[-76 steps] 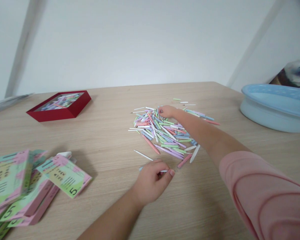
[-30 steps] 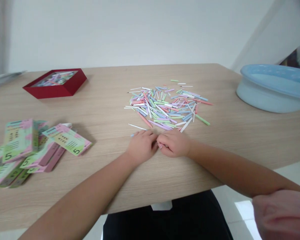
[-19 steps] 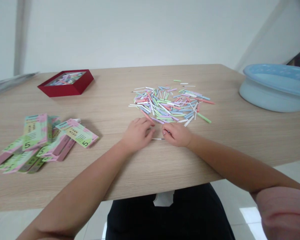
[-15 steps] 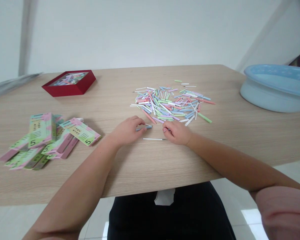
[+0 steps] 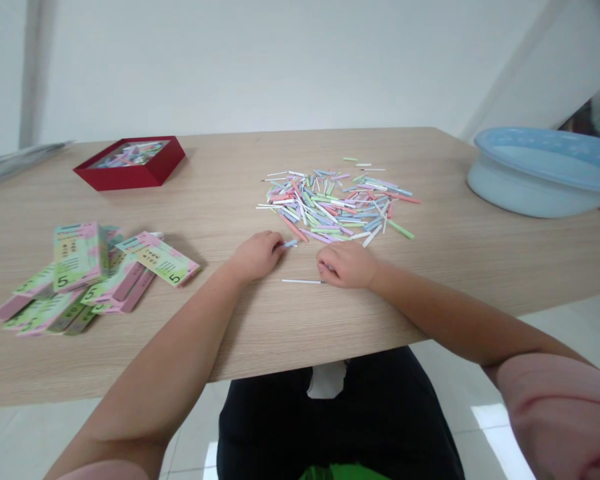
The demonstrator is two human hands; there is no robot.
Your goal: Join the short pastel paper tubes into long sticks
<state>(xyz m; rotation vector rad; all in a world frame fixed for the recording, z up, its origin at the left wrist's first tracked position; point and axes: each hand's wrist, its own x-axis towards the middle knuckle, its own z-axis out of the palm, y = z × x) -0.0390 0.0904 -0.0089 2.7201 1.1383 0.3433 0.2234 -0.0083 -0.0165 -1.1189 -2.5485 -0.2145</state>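
My left hand [image 5: 260, 255] is closed, its fingertips pinching a light blue pen piece [image 5: 291, 244] whose end sticks out to the right. Curled into a loose fist, my right hand [image 5: 349, 265] rests on the table; whatever its fingers hold is hidden. A thin white pen refill [image 5: 301, 281] lies between the hands, its dark tip close to my right fingers. Just beyond them spreads a loose pile of pastel pen barrels, caps and white refills [image 5: 330, 213].
Pink and green printed boxes [image 5: 80, 257] are heaped at the left. Farther back stands a red box [image 5: 153, 175] filled with similar pieces. A light blue basin [image 5: 525, 190] sits at the right. The wooden table's [image 5: 300, 347] front edge runs near my lap.
My left fingers have closed around the light blue piece, which showed between them before. My right hand is curled a little tighter. The whole view has shifted slightly.
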